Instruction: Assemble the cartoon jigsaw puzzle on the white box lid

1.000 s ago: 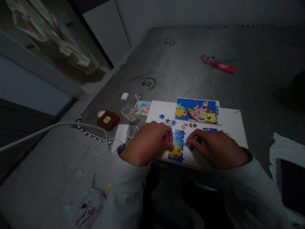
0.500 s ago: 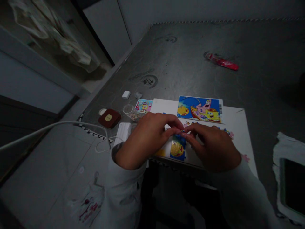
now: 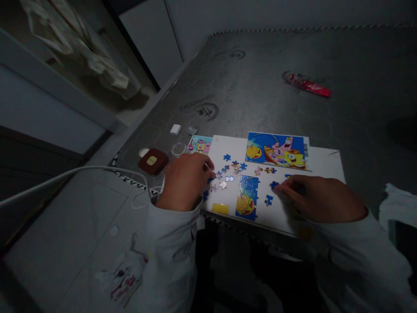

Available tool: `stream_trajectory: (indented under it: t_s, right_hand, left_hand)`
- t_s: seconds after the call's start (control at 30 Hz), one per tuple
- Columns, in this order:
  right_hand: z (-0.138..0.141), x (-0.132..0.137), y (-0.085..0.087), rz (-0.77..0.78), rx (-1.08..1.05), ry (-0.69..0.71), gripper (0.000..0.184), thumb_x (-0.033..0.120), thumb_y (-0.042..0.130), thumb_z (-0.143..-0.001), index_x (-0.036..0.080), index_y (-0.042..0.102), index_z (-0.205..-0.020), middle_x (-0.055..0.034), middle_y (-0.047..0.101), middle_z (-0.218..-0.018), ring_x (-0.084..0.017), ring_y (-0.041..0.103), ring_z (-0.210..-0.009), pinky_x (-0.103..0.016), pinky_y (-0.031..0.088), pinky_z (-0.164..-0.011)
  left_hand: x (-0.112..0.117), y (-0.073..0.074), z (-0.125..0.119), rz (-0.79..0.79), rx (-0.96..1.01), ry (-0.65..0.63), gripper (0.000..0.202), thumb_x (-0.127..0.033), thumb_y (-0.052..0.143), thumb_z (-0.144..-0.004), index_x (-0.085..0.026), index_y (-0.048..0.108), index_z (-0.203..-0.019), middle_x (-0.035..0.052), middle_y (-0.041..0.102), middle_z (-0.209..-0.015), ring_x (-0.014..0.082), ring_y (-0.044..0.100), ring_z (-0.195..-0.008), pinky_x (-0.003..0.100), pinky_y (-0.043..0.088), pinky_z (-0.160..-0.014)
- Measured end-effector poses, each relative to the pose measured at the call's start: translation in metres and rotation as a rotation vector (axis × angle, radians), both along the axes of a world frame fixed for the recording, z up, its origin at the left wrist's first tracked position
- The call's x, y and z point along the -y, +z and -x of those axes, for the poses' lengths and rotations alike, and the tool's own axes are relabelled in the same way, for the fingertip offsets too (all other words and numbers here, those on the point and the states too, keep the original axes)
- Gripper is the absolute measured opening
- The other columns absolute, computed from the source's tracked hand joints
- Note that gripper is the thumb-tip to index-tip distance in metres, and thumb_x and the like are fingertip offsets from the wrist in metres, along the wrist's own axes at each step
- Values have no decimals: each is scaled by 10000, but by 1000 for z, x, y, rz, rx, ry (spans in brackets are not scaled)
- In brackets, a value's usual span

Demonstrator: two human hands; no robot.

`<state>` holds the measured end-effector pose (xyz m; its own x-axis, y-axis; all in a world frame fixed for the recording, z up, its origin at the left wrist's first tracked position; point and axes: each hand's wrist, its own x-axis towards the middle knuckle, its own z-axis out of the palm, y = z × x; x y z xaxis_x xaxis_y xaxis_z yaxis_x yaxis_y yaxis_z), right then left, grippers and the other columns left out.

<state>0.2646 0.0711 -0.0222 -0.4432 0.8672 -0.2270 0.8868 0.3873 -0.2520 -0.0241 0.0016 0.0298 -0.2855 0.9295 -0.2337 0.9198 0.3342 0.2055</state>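
My right hand [image 3: 309, 195] is closed, with its fingertips pinched at a blue jigsaw puzzle piece [image 3: 273, 185] over the right part of a white board [image 3: 322, 163]. My left hand [image 3: 187, 178] rests at the board's left side, fingers curled down among loose pieces; what its fingertips hold, if anything, is hidden. Between the hands lies a joined puzzle section [image 3: 246, 198] showing a burger on blue. Loose pieces [image 3: 230, 178] are scattered left of it, and another blue piece [image 3: 268, 200] lies to its right. The picture card [image 3: 276, 150] lies along the board's far edge.
A brown case [image 3: 153, 161], a clear round container [image 3: 178, 149] and a white block [image 3: 175, 129] stand left of the board. A red packet [image 3: 308, 84] lies farther back. A white cable [image 3: 81, 168] crosses at left; a dark phone [image 3: 402, 243] is at right.
My hands were together above the joined section and have moved apart, the left one leftward to the loose pieces, the right one rightward to a blue piece. The joined section is now uncovered.
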Motion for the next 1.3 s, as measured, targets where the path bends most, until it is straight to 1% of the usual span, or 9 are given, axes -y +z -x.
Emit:
stream_trajectory:
  t_s: [0.17,0.37,0.57,0.67,0.8,1.0,1.13,1.23,1.3]
  right_hand:
    - [5,4,-6,46,59,-18,453,679,538,-892,290,717,-745,-68,709,-690,-262,616,-556,-370,346,-520]
    - [9,6,-7,-22,-16,-41,478,701,518,-901,272,709,-813,-36,705,-705,-233,610,-576,-354,340,-536]
    - [13,5,-6,8,-121,-47,470,711,510,-892,298,735,-892,-18,735,-770,-228,649,-657,-328,357,-546]
    - [16,6,-5,14,-157,-45,429,671,525,-895,304,745,-923,-12,730,-753,-217,649,-659,-323,368,-548]
    - [17,6,-5,4,-134,-58,406,658,522,-894,324,746,-944,3,736,-764,-217,653,-665,-330,376,-562]
    - [16,5,-8,28,-122,-42,360,621,530,-899,334,745,-927,20,746,-773,-216,671,-687,-327,388,-574]
    - [17,5,-8,16,-135,-33,349,603,537,-907,324,746,-933,17,750,-775,-207,668,-671,-324,386,-565]
    - [16,5,-8,9,-141,-16,353,599,539,-911,313,745,-937,9,747,-763,-201,661,-652,-321,381,-553]
    - [15,5,-8,7,-140,-9,354,601,538,-913,313,744,-936,12,744,-751,-199,657,-639,-319,378,-546]
  left_hand:
    - [-6,-8,-15,-7,101,-124,171,-322,781,-811,-285,787,-977,22,786,-1007,267,686,-982,388,489,-816]
    - [-11,-18,-22,14,101,-136,108,-278,776,-800,-277,777,-908,30,771,-946,257,672,-931,370,461,-786]
    - [-10,-15,-26,-32,142,-160,41,-259,712,-843,-258,751,-857,4,763,-872,219,669,-857,332,420,-732]
    - [-9,-13,-30,-82,199,-154,108,-253,698,-865,-284,757,-950,-22,775,-909,205,676,-872,325,418,-732]
    - [-8,-16,-31,-48,118,-157,247,-273,785,-802,-318,766,-1044,-10,778,-1000,253,676,-951,354,427,-756]
    - [-9,-23,-27,-4,84,-159,121,-240,750,-820,-315,798,-901,27,775,-1000,275,674,-975,383,445,-796]
    - [-8,-17,-29,7,121,-170,184,-178,681,-854,-321,793,-881,6,774,-963,244,676,-946,370,447,-800]
    - [-7,-12,-31,-7,85,-113,80,-287,731,-851,-280,778,-916,29,768,-956,254,674,-933,368,453,-783]
    - [-6,-12,-31,-6,42,-60,166,-374,772,-824,-251,769,-935,53,762,-951,269,673,-922,377,459,-772]
